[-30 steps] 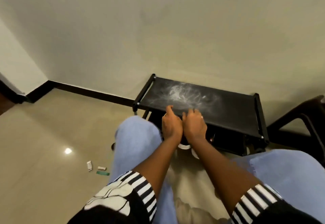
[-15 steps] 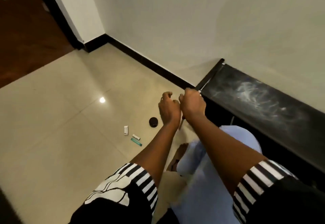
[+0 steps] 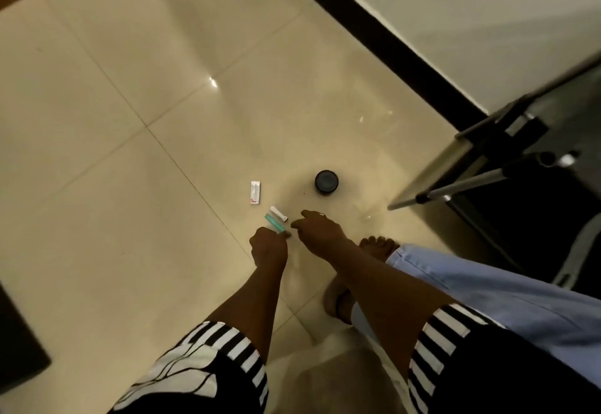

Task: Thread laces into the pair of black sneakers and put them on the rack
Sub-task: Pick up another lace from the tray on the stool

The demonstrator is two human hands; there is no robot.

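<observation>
Hands (image 3: 269, 247) low — rack (image 3: 507, 140) rightward

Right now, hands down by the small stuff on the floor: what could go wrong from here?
1. The left hand sits at the end of the green stick, but its grip is hidden; the stick could slip or skid on the glossy tile floor.
2. The right hand hovers close to the white tube and could knock it away.
3. No sneakers or laces are visible here, and the rack is off to the right, so the task may stall.
</observation>
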